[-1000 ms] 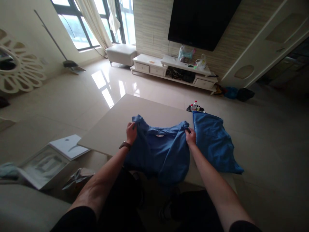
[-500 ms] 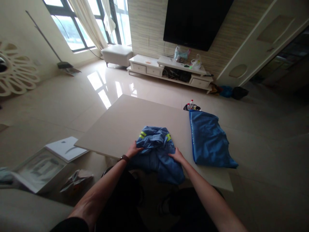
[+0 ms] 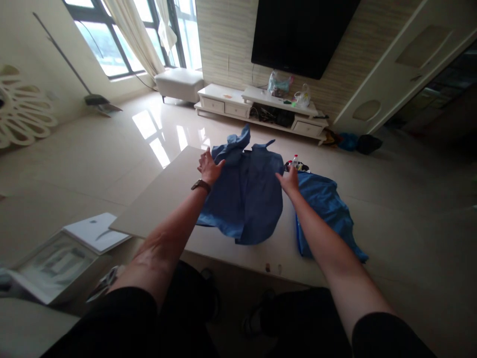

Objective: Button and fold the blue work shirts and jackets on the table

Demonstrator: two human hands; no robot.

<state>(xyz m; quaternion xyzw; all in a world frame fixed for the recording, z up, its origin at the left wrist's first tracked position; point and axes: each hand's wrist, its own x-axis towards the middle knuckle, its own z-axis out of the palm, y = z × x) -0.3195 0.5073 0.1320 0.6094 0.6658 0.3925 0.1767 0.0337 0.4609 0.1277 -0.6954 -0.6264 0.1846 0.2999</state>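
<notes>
A blue work jacket [image 3: 257, 194] hangs spread above the near part of the low table, its lower edge loose and its upper part crumpled. At its left edge is my left hand [image 3: 210, 166], fingers spread and the thumb stretched over the cloth. On the opposite side, my right hand [image 3: 289, 180] has its thumb apart and touching or nearly touching the jacket's edge; its other fingers show only partly. To the right of the jacket lies a folded blue cloth [image 3: 326, 204], partly covered by my right forearm.
The pale tabletop [image 3: 160, 199] extends to the left. Beyond my right hand stand small red-capped bottles [image 3: 295, 160]. An opened white box [image 3: 55, 263] sits at lower left. Along the far wall runs a white TV cabinet [image 3: 238, 109], below a black television [image 3: 301, 35].
The jacket went from bunched on the table's near edge to raised and spread out farther forward. Both hands moved up and forward, away from my body, and their fingers have come apart.
</notes>
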